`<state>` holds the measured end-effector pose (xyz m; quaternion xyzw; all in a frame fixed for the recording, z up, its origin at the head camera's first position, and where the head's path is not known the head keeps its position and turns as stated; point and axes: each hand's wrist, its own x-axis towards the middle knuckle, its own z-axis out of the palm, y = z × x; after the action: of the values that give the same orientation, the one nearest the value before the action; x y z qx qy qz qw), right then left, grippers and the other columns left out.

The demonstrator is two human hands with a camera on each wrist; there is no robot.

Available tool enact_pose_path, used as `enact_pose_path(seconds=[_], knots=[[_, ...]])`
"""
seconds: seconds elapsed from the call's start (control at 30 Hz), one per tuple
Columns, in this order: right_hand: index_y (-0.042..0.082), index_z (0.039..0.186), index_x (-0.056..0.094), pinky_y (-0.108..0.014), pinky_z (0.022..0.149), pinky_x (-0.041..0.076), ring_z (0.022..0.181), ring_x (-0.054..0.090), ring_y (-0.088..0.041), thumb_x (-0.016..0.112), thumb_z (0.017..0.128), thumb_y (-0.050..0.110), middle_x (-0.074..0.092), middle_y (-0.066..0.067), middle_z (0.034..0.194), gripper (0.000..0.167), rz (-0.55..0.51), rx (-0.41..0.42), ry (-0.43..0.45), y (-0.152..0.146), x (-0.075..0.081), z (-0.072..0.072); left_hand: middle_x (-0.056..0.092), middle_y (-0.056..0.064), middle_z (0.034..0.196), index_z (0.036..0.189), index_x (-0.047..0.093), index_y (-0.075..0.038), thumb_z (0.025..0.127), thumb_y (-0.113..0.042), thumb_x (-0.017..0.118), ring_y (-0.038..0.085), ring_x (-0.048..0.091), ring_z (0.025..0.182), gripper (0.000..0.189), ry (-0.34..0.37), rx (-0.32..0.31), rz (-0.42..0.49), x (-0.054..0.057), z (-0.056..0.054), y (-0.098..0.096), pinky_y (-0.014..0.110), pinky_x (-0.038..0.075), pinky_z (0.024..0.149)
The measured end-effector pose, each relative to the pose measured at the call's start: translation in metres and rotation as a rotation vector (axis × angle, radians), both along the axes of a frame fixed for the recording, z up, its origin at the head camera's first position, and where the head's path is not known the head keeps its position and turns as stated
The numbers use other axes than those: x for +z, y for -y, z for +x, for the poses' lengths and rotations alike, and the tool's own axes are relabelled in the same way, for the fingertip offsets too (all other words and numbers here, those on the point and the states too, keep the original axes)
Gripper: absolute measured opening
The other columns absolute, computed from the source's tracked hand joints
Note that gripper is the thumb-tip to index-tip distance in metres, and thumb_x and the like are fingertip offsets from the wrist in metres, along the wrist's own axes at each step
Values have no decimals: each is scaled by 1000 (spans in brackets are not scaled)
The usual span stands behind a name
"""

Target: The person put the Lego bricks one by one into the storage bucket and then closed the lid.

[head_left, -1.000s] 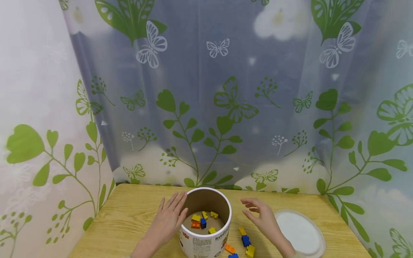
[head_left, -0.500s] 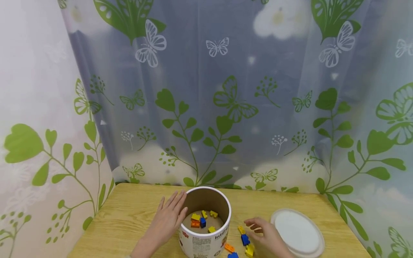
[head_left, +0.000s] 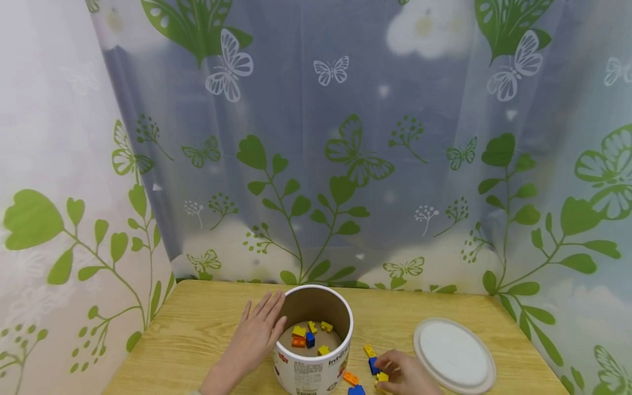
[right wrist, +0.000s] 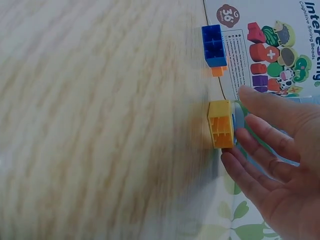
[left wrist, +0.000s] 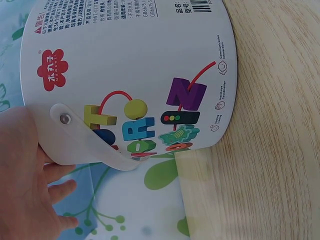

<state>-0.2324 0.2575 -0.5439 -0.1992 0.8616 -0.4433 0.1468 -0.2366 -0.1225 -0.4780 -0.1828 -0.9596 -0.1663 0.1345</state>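
A round white bucket [head_left: 308, 373] with printed letters and pictures stands on the table. My left hand [head_left: 254, 334] rests at its left rim, fingers straight; the left wrist view shows the hand beside the bucket wall [left wrist: 125, 60]. My right hand [head_left: 407, 376] is low over the table, right of the bucket, with thumb and fingers apart beside a yellow toy brick [right wrist: 221, 125]. The right wrist view shows no clear grip on that brick; contact is hard to tell. A blue brick [head_left: 373, 365] and a smaller yellow brick [head_left: 369, 350] lie just behind it.
Inside the bucket lie several bricks, among them an orange one [head_left: 298, 342] and a blue one [head_left: 310, 340]. Another orange brick [head_left: 351, 378] and blue brick [head_left: 356, 390] lie by its base. A round white lid [head_left: 454, 355] lies at right. Patterned curtain hangs behind the table [head_left: 212, 307].
My right hand has come down and nearer to me, from above the table to beside the yellow brick. The left hand stays at the bucket's rim.
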Motion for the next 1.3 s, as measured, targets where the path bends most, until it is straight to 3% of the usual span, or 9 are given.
enact_pose_path(seconds=[0.23,0.57,0.73,0.97,1.3], knots=[[5,103,69,-24,67,53,80,58,-10,86,81,10,61,-2,98,28,75,26,-53,1,0,1,37,6,162,156,40,-9,110,-37,40,31,32,150,55,13,3,-1,1,0,0,64,19,120],[5,100,69,-25,65,54,76,59,-12,83,83,9,57,-2,94,22,96,15,-37,2,0,1,37,7,162,157,40,-9,110,-40,39,31,32,150,55,12,3,2,0,-2,1,64,18,120],[6,101,70,-24,67,54,78,57,-9,81,84,9,58,-3,95,21,97,8,-98,1,4,3,37,7,162,156,40,-9,110,-40,39,31,32,150,56,20,-2,10,0,0,1,64,18,120],[7,103,71,-27,70,58,81,61,-11,82,83,11,61,-1,100,23,101,-15,-290,1,26,2,37,6,162,157,40,-10,110,-40,39,30,32,150,56,20,0,3,0,-1,1,63,18,121],[13,103,72,-25,74,60,87,67,-17,81,85,5,61,-2,103,22,64,-125,-438,7,66,-10,38,8,161,156,41,-9,110,-38,41,31,33,150,54,5,2,6,1,0,0,64,19,120]])
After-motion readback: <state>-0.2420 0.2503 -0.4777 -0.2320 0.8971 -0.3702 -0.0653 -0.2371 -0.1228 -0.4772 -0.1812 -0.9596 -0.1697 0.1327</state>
